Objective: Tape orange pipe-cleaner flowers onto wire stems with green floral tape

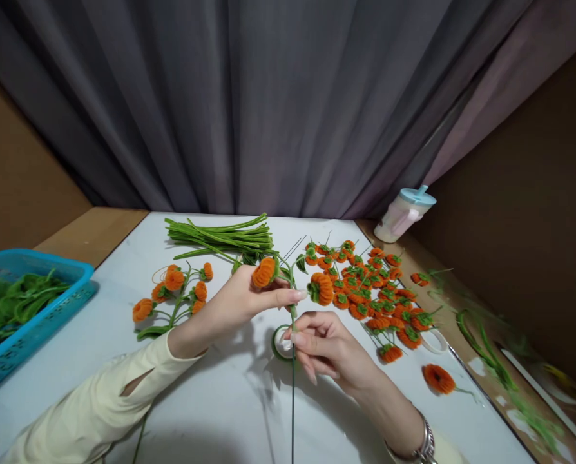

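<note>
My left hand (pixel 261 293) is closed around the upper green stem of an artificial flower branch, thumb pressed on it. Two orange pumpkin-like pipe-cleaner heads, one on the left (pixel 265 272) and one on the right (pixel 321 289), stick out beside the fingers, with small green leaves (pixel 301 263) above. Just below, thumb and fingers of my right hand (pixel 324 348) pinch the same stem (pixel 293 399), which runs down as a thin dark wire. A roll of green tape (pixel 279 345) is beside the right fingertips; whether they hold it I cannot tell.
A similar orange branch (pixel 174 303) lies at left, a bundle of green stems (pixel 220 235) behind. Several loose orange heads (pixel 365 280) cover the right side, near a white ring (pixel 433 341). A blue basket (pixel 82 274) holds green leaves. A lidded cup (pixel 404 216) stands back right.
</note>
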